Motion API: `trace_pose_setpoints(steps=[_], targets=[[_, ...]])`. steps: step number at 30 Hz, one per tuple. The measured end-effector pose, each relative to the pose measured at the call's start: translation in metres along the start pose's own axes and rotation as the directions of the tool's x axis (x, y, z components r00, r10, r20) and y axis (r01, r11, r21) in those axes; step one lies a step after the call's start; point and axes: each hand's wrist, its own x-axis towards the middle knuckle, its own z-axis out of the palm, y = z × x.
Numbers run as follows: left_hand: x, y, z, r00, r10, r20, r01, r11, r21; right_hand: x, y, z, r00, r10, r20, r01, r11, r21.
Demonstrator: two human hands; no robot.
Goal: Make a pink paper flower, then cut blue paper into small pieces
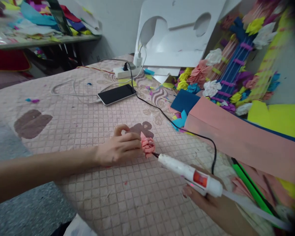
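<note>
My left hand reaches in from the left, its fingers pinched on a small pink paper flower resting on the quilted pink cover. My right hand at lower right is wrapped round a white hot glue gun. The gun's dark nozzle touches the flower's lower right side. A black power cord runs from the gun's back across the cover to a white power strip at the far end.
A black phone lies charging on the quilted cover. To the right are pink, blue and yellow paper sheets, a board decorated with paper flowers and a white cut-out board. A cluttered shelf stands far left.
</note>
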Motion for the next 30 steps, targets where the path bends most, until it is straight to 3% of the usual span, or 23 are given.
trace_pose_setpoints(steps=[8,19,24,30], targets=[[-0.005,0.000,0.000,0.999,0.007,0.041,-0.007,1.000,0.000,0.009,-0.013,0.007,0.996,-0.067,0.060,0.066,0.998,0.022],[0.000,-0.001,-0.004,0.999,0.025,0.032,-0.025,1.000,-0.005,0.017,-0.022,0.010,0.993,0.054,0.107,-0.054,0.999,-0.003],[0.000,0.000,-0.003,1.000,-0.017,0.024,0.018,0.999,-0.028,0.018,-0.019,0.008,0.983,0.025,0.180,-0.015,0.999,-0.052],[-0.001,-0.002,0.002,0.997,-0.078,-0.005,0.077,0.996,-0.049,0.016,-0.012,0.009,0.981,0.094,0.170,-0.078,0.992,-0.098]])
